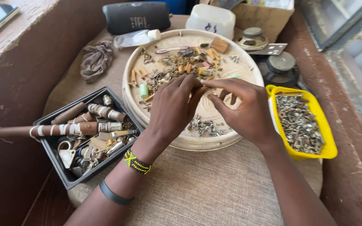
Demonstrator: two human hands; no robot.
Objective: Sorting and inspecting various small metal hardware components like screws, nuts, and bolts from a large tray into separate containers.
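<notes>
A round cream tray (235, 73) holds a spread of small metal and electronic parts, with a small heap of screws (202, 125) near its front. My left hand (173, 109) and my right hand (243, 106) meet over the tray's middle, fingertips pinched together on something too small to make out. The left wrist wears a green and yellow beaded band and a dark band.
A black tray (55, 165) of pipe fittings and tools lies at the left. A yellow tub (327, 142) of screws stands at the right. Behind are a black cylindrical speaker (137, 16), a white tub (211, 19), a grey rag (96, 60), a clear bottle and two loudspeaker drivers.
</notes>
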